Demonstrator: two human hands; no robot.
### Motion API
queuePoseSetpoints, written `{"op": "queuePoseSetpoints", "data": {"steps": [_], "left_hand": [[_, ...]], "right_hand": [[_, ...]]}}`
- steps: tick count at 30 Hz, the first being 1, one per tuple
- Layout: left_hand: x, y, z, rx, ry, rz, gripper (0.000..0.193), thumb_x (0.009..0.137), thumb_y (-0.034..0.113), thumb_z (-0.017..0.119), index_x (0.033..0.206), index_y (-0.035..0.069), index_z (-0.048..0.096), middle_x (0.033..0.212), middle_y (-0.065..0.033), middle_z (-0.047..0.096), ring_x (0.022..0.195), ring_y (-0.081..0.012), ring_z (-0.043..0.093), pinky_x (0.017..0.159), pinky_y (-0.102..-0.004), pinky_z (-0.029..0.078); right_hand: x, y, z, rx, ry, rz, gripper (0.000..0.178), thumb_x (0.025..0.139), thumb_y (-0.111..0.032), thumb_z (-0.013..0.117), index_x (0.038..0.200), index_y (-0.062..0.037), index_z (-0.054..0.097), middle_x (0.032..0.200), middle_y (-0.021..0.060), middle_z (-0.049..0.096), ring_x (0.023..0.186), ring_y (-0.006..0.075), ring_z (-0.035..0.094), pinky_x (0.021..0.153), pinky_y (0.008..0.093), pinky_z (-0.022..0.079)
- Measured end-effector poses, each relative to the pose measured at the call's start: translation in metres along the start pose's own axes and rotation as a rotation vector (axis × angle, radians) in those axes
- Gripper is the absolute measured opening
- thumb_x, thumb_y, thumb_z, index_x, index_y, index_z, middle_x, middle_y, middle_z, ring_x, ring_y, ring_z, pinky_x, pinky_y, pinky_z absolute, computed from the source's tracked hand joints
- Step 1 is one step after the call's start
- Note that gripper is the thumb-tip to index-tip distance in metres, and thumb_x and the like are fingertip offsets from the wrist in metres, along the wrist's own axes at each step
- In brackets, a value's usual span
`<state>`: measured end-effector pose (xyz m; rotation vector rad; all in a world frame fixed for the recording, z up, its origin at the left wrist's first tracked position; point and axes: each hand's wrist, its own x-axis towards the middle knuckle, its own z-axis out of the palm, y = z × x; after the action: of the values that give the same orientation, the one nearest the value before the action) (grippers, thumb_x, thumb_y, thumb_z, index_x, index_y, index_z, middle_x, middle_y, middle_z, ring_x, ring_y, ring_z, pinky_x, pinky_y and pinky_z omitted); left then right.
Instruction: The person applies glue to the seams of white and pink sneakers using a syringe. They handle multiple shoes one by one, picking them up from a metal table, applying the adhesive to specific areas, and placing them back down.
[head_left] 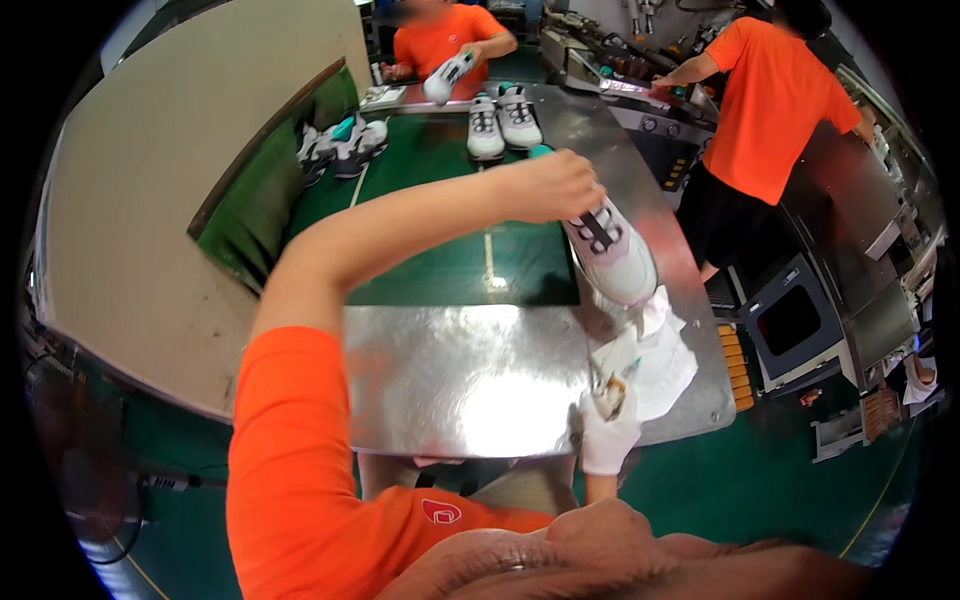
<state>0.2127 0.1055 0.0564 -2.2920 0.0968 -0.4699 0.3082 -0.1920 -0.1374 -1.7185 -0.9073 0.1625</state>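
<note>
My bare left hand (pixel 560 186) reaches across the table and is closed on the collar end of a white and pale grey sneaker (pixel 612 258) with dark straps. The shoe is tilted, its toe pointing toward me and down. My right hand (pixel 608 428), in a white glove with brownish stains, is closed on a crumpled white cloth (pixel 650 362) just below the toe. Part of that cloth touches or nearly touches the toe. Whether it is cloth or soft paper is hard to tell, and the right fingers are partly hidden in it.
A pair of similar sneakers (pixel 502 122) stands at the far side of the metal-edged table (pixel 460 375). More shoes (pixel 343 146) lie by the green flap (pixel 255 195) at left. A co-worker in orange (pixel 440 45) handles a shoe opposite; another (pixel 765 110) stands at machinery on the right.
</note>
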Motion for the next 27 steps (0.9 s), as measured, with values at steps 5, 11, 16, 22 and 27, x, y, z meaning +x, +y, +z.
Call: {"op": "queuePoseSetpoints", "data": {"steps": [5,11,16,22,27], "left_hand": [[-0.103,0.051,-0.112,-0.113,0.020,-0.272,0.050,0.065,0.017,0.071,0.112,0.006,0.057,0.096,-0.0095,0.059,0.078,-0.0232,0.056,0.069,-0.0315,0.048],[-0.195,0.162,-0.223,-0.154,-0.175,-0.426,0.048,0.068,0.019,0.071,0.113,0.008,0.060,0.106,-0.0115,0.060,0.072,-0.0199,0.051,0.062,-0.0277,0.046],[-0.214,0.221,-0.235,-0.209,-0.055,-0.512,0.028,0.082,0.017,0.060,0.109,0.022,0.059,0.109,-0.0117,0.062,0.078,-0.0190,0.054,0.061,-0.0254,0.041],[-0.222,0.255,-0.222,-0.182,0.021,-0.602,0.017,0.086,0.023,0.058,0.102,0.020,0.062,0.106,-0.0053,0.066,0.081,-0.0170,0.053,0.066,-0.0243,0.042],[-0.222,0.219,-0.220,-0.222,0.009,-0.582,0.020,0.081,0.026,0.067,0.100,0.022,0.067,0.107,-0.0130,0.065,0.075,-0.0179,0.045,0.061,-0.0262,0.041]], "right_hand": [[0.005,0.008,0.004,0.120,-0.057,0.049,0.048,0.071,-0.017,0.075,0.115,-0.0012,0.060,0.094,0.0157,0.067,0.085,0.0251,0.065,0.080,0.0357,0.050],[0.010,-0.046,-0.022,0.128,-0.345,0.267,0.044,0.079,-0.012,0.073,0.117,0.0018,0.058,0.086,0.0068,0.064,0.072,0.0095,0.058,0.064,0.0265,0.050],[0.010,-0.043,-0.034,-0.070,-0.461,0.209,0.044,0.078,-0.011,0.074,0.118,0.0014,0.058,0.084,0.0049,0.063,0.069,0.0080,0.057,0.062,0.0243,0.049],[0.010,-0.087,-0.059,0.097,-0.608,0.447,0.041,0.079,-0.004,0.070,0.118,0.0029,0.058,0.082,0.0036,0.060,0.059,0.0085,0.057,0.052,0.0204,0.046],[0.019,-0.092,-0.072,0.189,-0.410,0.256,0.043,0.080,-0.002,0.069,0.121,0.0032,0.056,0.090,0.0043,0.060,0.069,0.0075,0.056,0.058,0.0194,0.046]]}}
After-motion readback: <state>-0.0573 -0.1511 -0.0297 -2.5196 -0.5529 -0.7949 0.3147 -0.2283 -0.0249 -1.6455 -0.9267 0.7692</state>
